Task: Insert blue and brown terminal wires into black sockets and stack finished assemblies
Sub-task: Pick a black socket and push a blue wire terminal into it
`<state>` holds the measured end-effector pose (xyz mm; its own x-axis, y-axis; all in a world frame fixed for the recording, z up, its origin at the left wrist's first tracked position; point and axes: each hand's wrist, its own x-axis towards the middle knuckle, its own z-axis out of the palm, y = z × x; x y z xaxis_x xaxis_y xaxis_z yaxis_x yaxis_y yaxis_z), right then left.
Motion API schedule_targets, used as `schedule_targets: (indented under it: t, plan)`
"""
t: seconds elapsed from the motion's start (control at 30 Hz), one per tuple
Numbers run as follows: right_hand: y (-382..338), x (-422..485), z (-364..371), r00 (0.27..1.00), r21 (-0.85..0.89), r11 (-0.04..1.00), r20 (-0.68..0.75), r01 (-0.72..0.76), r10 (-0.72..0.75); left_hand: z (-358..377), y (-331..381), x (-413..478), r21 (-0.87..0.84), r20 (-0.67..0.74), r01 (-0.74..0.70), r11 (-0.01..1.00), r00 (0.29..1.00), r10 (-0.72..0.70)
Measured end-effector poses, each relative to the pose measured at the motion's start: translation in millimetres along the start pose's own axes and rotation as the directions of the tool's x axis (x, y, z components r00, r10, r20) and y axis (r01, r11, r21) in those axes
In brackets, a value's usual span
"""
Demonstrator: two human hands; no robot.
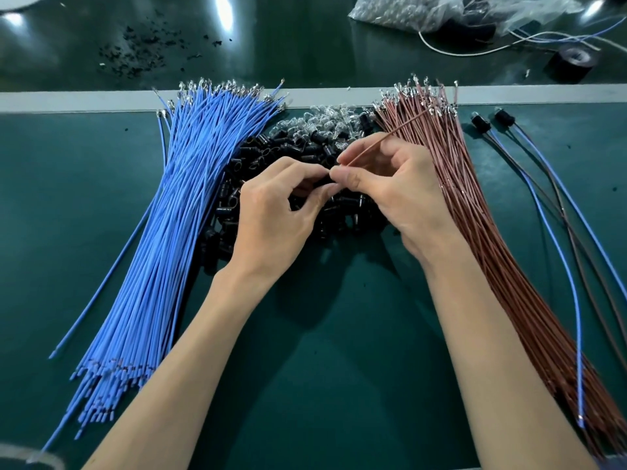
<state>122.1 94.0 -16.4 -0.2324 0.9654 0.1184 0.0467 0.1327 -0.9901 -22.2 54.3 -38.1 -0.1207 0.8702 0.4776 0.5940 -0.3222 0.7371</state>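
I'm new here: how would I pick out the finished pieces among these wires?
Find the fan of brown wires on the right of the green table. Just past its outer edge lie two finished assemblies. Unlike the loose bundles, each joins one blue and one brown wire into a black socket with a clear tip.

I count two hands at the table (339,385), the left hand (271,212) and the right hand (397,191). One single brown wire (383,139) is raised. There is one blue bundle (176,215) and one brown bundle (475,215), both past counting. One heap of black sockets (258,150), two finished assemblies (480,123), one tape roll (571,64).
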Motion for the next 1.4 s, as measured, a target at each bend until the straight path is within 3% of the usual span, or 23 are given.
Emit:
schedule_targets:
  t: [0.1,0.27,0.4,0.53,0.77,1.4]
  plan:
    - [-3,0,-4,1.000,0.118,0.993,0.011,-0.015,0.014,-1,-1,1,-0.009,-0.022,0.003,1.000,1.000,-0.003]
    - [-2,0,-1,0.993,-0.078,0.994,-0.091,0.073,-0.080,-2,1,1,-0.028,0.017,-0.013,1.000,1.000,0.014]
    - [2,1,1,0.986,-0.128,0.987,-0.126,0.092,-0.108,-2,3,0,-0.080,0.051,0.013,0.997,0.999,-0.009]
    - [3,2,1,0.994,-0.110,0.991,-0.073,0.076,-0.084,-3,3,1,-0.120,0.072,0.090,0.989,0.994,-0.082]
    - [4,3,3,0.982,-0.035,0.998,-0.175,0.061,-0.066,-5,7,3,-0.296,0.091,0.261,0.919,0.965,-0.245]
    - [2,1,2,0.995,-0.084,0.991,-0.018,0.100,-0.102,-7,13,3,-0.315,0.124,0.304,0.899,0.952,-0.278]
